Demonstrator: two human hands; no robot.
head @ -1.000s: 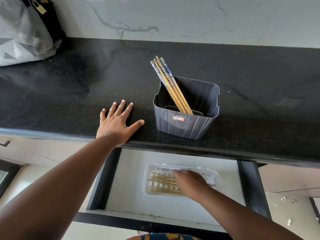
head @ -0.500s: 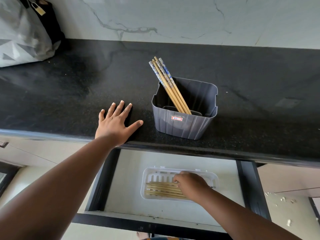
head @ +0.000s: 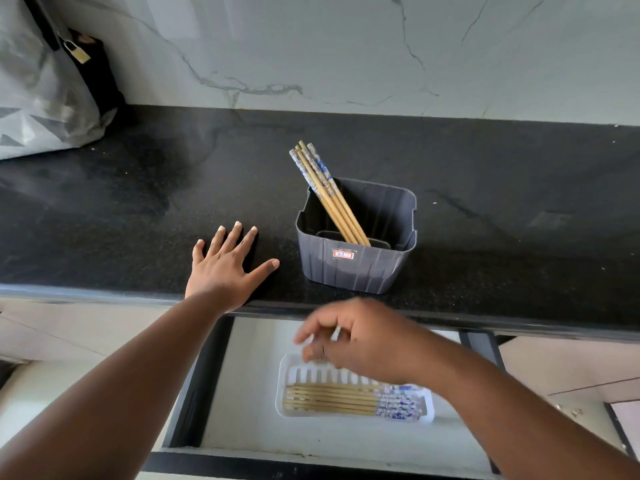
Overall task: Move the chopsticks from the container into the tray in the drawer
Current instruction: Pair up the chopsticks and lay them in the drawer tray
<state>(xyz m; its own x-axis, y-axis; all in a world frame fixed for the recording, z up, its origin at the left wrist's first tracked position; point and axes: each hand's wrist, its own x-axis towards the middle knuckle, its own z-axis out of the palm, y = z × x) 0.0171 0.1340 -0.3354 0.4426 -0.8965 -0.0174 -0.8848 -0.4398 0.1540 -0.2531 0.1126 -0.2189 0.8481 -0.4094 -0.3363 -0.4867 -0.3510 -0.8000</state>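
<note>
Hands: right hand [head: 360,341] hovers above the open drawer [head: 242,427], fingers loosely curled and holding nothing (motion-blurred); left hand [head: 225,268] lies spread flat on the black counter [head: 502,237]. Several chopsticks [head: 332,400] lie side by side in the white tray [head: 427,415]; four or so remaining chopsticks [head: 322,188] lean in the grey container [head: 356,268]. Risk: a sideways pull on the leaning bundle could tip the light container, which stands near the counter edge, or scatter sticks. Container's front label [head: 343,254] is red and white, its text too small to read.
</note>
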